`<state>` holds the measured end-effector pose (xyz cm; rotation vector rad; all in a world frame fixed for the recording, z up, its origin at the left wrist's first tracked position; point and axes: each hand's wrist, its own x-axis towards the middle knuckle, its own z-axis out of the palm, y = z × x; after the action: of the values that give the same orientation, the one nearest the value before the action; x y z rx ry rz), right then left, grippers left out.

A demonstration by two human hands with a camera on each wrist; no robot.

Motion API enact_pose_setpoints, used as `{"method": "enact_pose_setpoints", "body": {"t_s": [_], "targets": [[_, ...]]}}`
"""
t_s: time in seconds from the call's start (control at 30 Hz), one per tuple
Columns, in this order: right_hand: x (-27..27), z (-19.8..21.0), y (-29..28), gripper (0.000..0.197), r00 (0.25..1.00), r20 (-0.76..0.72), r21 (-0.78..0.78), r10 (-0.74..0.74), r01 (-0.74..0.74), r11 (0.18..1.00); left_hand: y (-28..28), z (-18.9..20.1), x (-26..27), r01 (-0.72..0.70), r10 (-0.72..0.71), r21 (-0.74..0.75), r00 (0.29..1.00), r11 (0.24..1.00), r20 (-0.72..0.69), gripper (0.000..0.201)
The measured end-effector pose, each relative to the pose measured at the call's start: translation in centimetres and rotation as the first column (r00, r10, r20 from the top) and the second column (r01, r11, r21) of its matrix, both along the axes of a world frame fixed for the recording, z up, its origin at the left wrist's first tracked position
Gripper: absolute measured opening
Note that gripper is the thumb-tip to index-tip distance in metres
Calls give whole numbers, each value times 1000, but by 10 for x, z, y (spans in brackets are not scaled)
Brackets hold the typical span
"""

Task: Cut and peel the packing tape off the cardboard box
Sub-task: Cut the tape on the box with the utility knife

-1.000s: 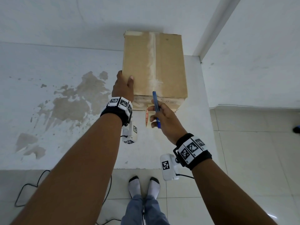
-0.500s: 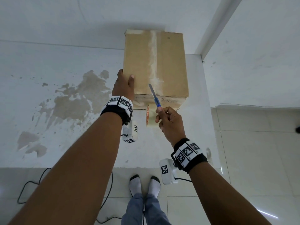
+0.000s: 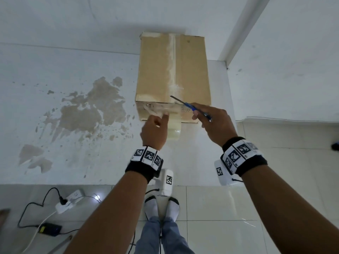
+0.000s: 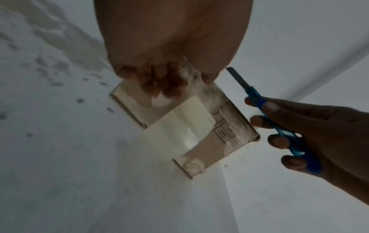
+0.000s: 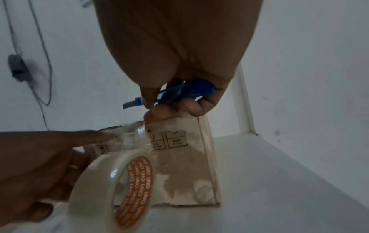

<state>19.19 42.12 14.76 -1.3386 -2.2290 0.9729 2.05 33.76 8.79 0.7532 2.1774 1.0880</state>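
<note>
A brown cardboard box (image 3: 156, 70) stands on a white ledge, with pale packing tape (image 3: 171, 57) along its top seam and crumpled clear tape (image 3: 157, 108) across its front face. My left hand (image 3: 161, 116) is at that front face, its thumb and curled fingers pinching the crumpled tape (image 4: 191, 74). My right hand (image 3: 198, 114) grips a blue utility knife (image 3: 190, 107) just right of it. The bare blade (image 4: 235, 75) points left over the box's front top edge, clear of the cardboard. A tape roll (image 5: 111, 186) stands against the box front between the hands.
The white ledge (image 3: 91, 110) carries a brown stain on its left part. A white wall corner (image 3: 238, 30) rises right of the box. Below on the tiled floor lie a power strip (image 3: 67, 200), cables and a black adapter (image 3: 49, 229), next to my socked feet (image 3: 161, 208).
My left hand has left the box's top left edge and dropped to the tape on the front face. My right hand has shifted right and swung the knife blade to point left.
</note>
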Motion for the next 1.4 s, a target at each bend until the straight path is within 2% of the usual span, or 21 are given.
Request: {"method": "enact_pose_setpoints", "body": {"t_s": [0.07, 0.17, 0.27, 0.33, 0.53, 0.77, 1.03, 1.2, 1.4], "targets": [[2, 7, 4, 27, 995, 90, 50, 40, -45, 998, 4, -4, 11, 69, -52, -110, 988, 992, 148, 53], [0, 15, 6, 28, 958, 265, 122, 107, -143, 982, 8, 0, 16, 59, -53, -28, 978, 998, 202, 54], [-6, 22, 8, 27, 881, 448, 166, 150, -247, 955, 6, 0, 18, 13, -18, 23, 971, 1000, 239, 57], [-10, 26, 8, 28, 844, 510, 185, 166, -296, 937, 2, 3, 21, -23, 15, 33, 969, 999, 248, 57], [-18, 32, 9, 30, 802, 568, 179, 183, -338, 924, 1, 9, 25, -114, 109, 4, 953, 993, 284, 62], [-23, 29, 13, 31, 777, 604, 161, 176, -336, 928, 3, 13, 24, -118, 130, -69, 969, 991, 210, 68], [-32, 22, 13, 30, 771, 616, 171, 164, -335, 927, 2, 16, 28, -158, 175, -85, 954, 984, 245, 64], [-42, 14, 12, 27, 731, 668, 201, 139, -357, 912, 1, 16, 31, -188, 203, -80, 942, 979, 267, 64], [-24, 20, 16, 28, 755, 645, 184, 118, -304, 935, -1, 14, 32, -164, 175, -68, 955, 984, 241, 62]]}}
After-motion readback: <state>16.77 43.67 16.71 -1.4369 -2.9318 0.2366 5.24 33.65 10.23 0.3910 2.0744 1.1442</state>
